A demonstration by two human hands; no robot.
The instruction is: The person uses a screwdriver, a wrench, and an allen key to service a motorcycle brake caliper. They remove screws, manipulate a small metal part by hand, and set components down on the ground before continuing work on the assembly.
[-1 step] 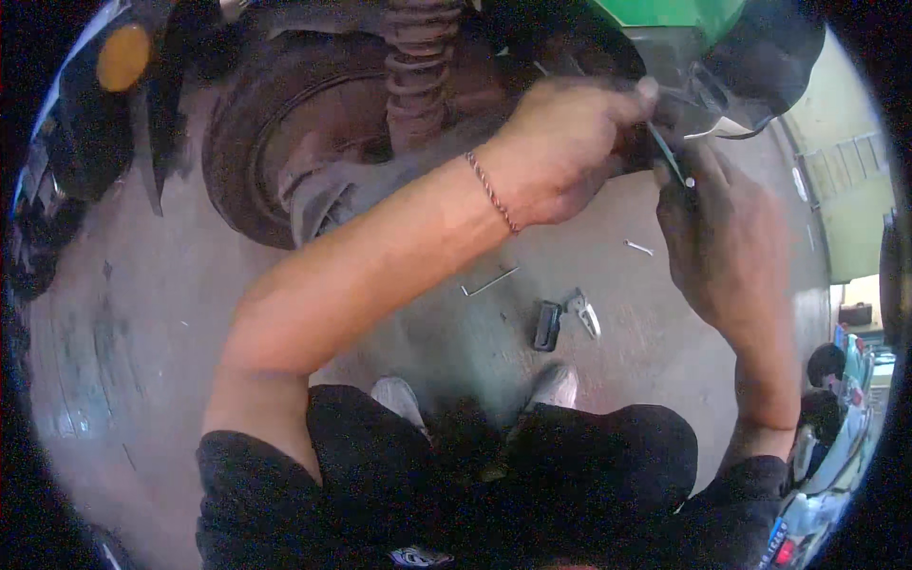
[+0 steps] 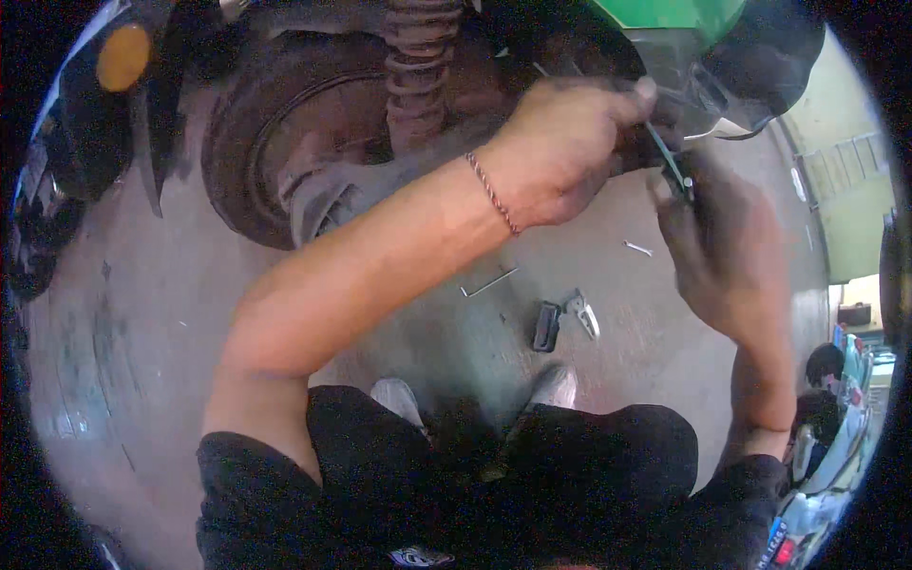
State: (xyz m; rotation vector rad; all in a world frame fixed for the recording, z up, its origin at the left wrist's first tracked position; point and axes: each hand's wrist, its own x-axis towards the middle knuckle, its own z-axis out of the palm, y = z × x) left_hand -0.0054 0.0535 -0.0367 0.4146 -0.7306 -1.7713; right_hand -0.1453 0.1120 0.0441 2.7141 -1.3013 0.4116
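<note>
My left hand (image 2: 570, 138), with a braided bracelet at the wrist, reaches under the vehicle's dark underside at the upper right. Its fingers are closed at the upper end of a thin pale-green rod or cable (image 2: 668, 155). What else lies in its grip is hidden. The lower end of the rod, with a small round silvery tip (image 2: 689, 182), sits between the thumb and fingers of my right hand (image 2: 727, 252). That hand is closed and smeared by motion. Just above both hands hang black plastic parts (image 2: 708, 90) beneath a green body panel (image 2: 670, 11).
A tyre (image 2: 233, 195) and a spring shock absorber (image 2: 418, 81) stand at upper left. On the floor lie a small spanner (image 2: 637, 248), an L-shaped hex key (image 2: 492, 282), a black rectangular part (image 2: 546, 326) and a silvery metal piece (image 2: 583, 314). My shoes (image 2: 554, 387) are close behind these.
My right hand has shifted slightly, its thumb now higher beside the silvery tip. My left hand holds its place.
</note>
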